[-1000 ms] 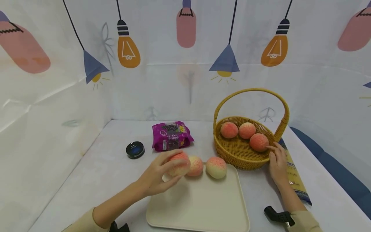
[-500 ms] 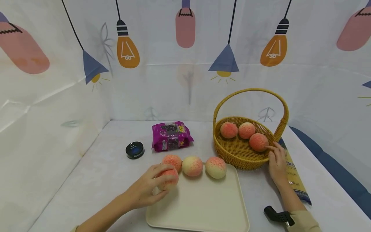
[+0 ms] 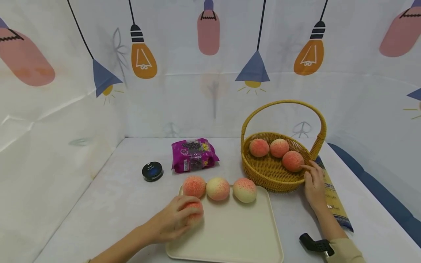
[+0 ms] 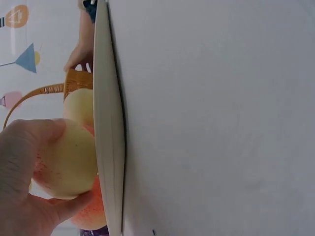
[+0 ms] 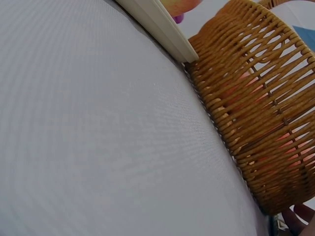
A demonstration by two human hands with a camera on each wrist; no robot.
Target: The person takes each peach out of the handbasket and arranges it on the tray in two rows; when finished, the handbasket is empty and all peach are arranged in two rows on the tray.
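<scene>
Covering the whole floor of the scene is a white table (image 3: 108,204), with a wall cloth (image 3: 197,91) full of painted lamps behind it. On the table lies a cream tray (image 3: 236,233), flat and close to the person. Just beside its far right corner stands a woven yellow basket (image 3: 273,175) with a tall handle. 3 peaches (image 3: 279,147) sit inside the basket. Next to the basket, on its right, a long blue and gold packet (image 3: 333,201) lies flat, partly under the right arm. A purple snack bag (image 3: 194,155) lies behind the tray, and a small round black tin (image 3: 152,171) sits to its left.

Along the far edge of the tray, 3 more peaches (image 3: 218,188) rest in a row, near each other. A 4th peach, the held peach (image 3: 194,215), sits near the left edge of the tray, just in front of the row.

The left hand (image 3: 174,221) wraps its curled fingers around this held peach. The left wrist view shows the thumb and fingers clamped on it.

The right hand (image 3: 314,184) rests on the near rim of the basket, its fingers curled over the edge, close to 1 peach inside.
</scene>
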